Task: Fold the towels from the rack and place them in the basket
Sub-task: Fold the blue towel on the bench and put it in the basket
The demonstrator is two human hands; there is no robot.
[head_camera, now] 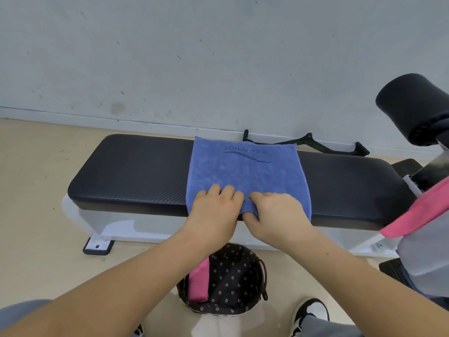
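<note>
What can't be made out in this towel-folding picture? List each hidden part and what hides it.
Head view:
- the blue towel, near edge: covered by the left hand and right hand.
- left hand's grip: fingertips tucked under its knuckles.
- basket, upper-left rim: behind the left forearm.
- hanging pink towel: cut off by the right edge.

left hand (216,210) — fingers curled, knuckles up | right hand (277,210) — pinching towel (245,171)

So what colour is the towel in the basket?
The towel in the basket is pink; head view shows it best.
</note>
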